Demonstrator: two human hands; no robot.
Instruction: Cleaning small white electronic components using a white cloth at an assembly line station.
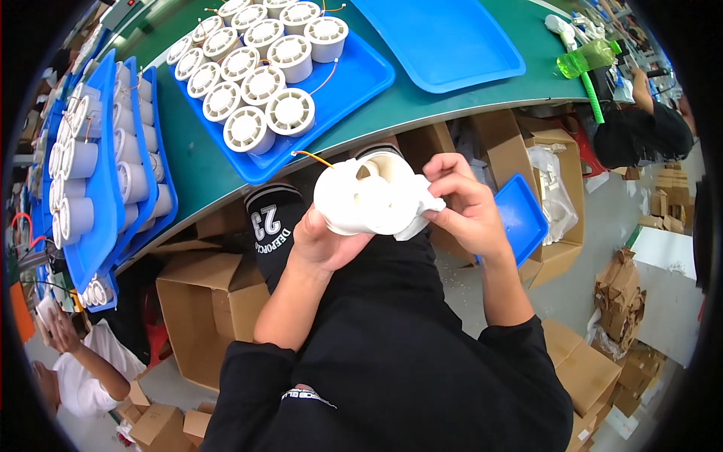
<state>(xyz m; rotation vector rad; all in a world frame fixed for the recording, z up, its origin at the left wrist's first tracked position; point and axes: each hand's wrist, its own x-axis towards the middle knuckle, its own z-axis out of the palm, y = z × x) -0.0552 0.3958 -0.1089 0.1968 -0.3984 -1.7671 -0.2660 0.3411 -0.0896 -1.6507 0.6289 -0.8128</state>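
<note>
Black cloth shirt point(407, 361) sits before the green table point(175, 143). With a gap off its edge, left hand point(320, 242) cups a round, smooth white plastic housing point(346, 202); right hand point(471, 209) pinches the bumpy side.

left hand point(324, 245) partly hidden behind white part point(343, 200)

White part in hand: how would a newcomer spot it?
On the green table, find the blue tray of round parts nearest centre. Below it, left hand and right hand hold the white part; unlike those, it's out of the tray.
</note>
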